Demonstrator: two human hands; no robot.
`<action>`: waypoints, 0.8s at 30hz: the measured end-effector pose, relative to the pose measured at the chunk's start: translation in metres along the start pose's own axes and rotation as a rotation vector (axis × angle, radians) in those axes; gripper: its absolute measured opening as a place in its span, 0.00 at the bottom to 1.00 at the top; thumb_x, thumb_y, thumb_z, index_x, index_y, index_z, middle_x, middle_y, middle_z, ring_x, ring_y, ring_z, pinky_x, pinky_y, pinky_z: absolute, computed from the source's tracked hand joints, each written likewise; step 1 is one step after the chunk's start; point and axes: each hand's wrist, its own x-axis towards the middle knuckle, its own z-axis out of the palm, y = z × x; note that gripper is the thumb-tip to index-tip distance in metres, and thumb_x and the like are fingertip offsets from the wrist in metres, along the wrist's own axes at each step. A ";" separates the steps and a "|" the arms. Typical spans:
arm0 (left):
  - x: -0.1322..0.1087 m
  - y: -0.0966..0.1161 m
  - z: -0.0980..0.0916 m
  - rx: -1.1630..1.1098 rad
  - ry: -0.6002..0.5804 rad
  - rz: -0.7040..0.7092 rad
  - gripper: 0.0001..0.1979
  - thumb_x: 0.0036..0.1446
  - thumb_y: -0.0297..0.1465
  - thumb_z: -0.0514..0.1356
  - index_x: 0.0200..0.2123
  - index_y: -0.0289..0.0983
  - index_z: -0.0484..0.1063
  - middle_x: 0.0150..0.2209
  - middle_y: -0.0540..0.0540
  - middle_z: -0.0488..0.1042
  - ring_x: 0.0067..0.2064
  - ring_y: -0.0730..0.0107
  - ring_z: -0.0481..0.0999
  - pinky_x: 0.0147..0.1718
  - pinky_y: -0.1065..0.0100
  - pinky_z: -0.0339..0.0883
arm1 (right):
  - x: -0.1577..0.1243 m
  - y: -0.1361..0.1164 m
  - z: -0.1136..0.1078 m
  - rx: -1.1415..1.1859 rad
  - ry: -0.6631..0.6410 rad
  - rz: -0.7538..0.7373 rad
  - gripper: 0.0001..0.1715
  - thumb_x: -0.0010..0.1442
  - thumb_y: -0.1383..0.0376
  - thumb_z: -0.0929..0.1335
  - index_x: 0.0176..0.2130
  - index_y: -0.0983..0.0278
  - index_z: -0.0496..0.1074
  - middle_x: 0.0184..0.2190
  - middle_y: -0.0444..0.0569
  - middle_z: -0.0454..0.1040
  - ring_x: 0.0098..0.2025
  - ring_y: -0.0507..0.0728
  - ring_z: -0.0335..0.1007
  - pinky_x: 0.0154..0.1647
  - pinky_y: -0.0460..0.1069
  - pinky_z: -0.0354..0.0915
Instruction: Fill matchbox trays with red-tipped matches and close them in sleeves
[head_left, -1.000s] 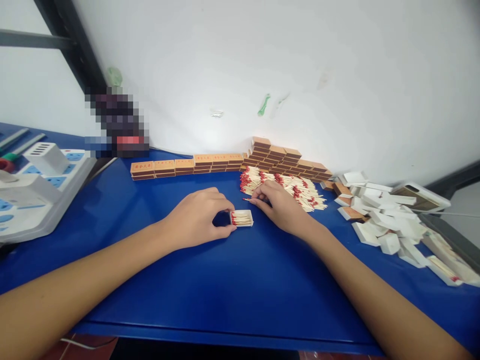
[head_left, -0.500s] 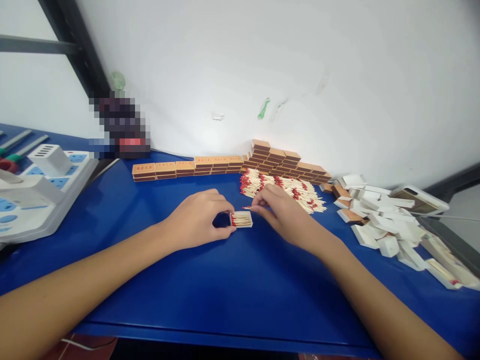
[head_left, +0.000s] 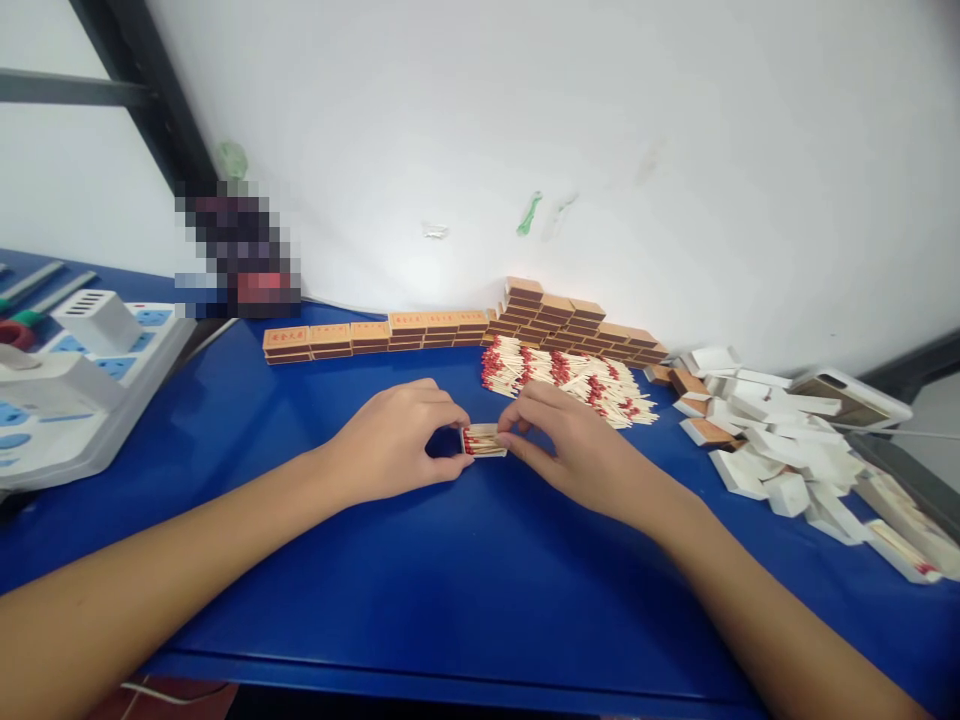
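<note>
Head view, centre of frame. Inner tray (head_left: 484, 440) of a matchbox lies flat on the blue table (head_left: 450, 600), part-filled, red heads toward its left end.

Left hand (head_left: 390, 445): thumb and forefinger pinched on the tray's left end, other fingers curled.

Right hand (head_left: 581, 450): fingertips drawn together on the tray's right end and over the sticks. Cannot tell whether a single match sits between them.

Surroundings: loose matches (head_left: 574, 375) heaped just behind the right hand. Closed matchboxes (head_left: 577, 320) stacked against the wall above them, a low row running left. Empty white trays (head_left: 772, 445) piled at right of frame. Power strip (head_left: 75, 390) at left edge, well apart.

Judgement on the step in hand, seating sticks in the tray:
- keep the left pinch firm so the light card tray does not skate on the smooth top
- lay sticks parallel, heads all one way (a crossed stick would likely jam a sleeve)
- press level with the rim, lightly.
</note>
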 end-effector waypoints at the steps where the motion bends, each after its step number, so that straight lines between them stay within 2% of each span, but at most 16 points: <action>1: 0.000 0.000 0.000 0.001 -0.001 -0.001 0.08 0.63 0.35 0.68 0.43 0.39 0.83 0.39 0.46 0.83 0.44 0.60 0.79 0.43 0.62 0.72 | -0.002 0.001 -0.001 0.015 -0.025 0.015 0.04 0.74 0.65 0.68 0.43 0.59 0.73 0.40 0.51 0.74 0.43 0.60 0.72 0.41 0.53 0.68; 4: 0.000 -0.001 0.000 0.006 -0.001 -0.007 0.08 0.62 0.34 0.68 0.43 0.39 0.83 0.40 0.46 0.83 0.44 0.60 0.79 0.43 0.62 0.72 | -0.005 0.004 0.000 0.049 -0.070 0.034 0.04 0.74 0.64 0.68 0.42 0.59 0.73 0.41 0.50 0.74 0.43 0.59 0.72 0.41 0.53 0.68; 11: -0.001 -0.002 0.001 0.003 0.005 0.002 0.09 0.62 0.35 0.68 0.44 0.39 0.83 0.41 0.46 0.83 0.44 0.60 0.79 0.44 0.61 0.72 | 0.000 0.000 0.010 0.125 -0.075 0.068 0.06 0.75 0.65 0.67 0.41 0.60 0.71 0.39 0.49 0.74 0.41 0.58 0.71 0.41 0.52 0.66; 24: -0.001 -0.001 0.001 -0.012 -0.010 -0.015 0.08 0.62 0.34 0.68 0.43 0.39 0.83 0.41 0.47 0.83 0.45 0.60 0.79 0.44 0.61 0.72 | 0.003 0.001 0.021 0.193 -0.016 0.124 0.07 0.74 0.67 0.67 0.40 0.61 0.71 0.37 0.48 0.74 0.38 0.56 0.69 0.39 0.51 0.64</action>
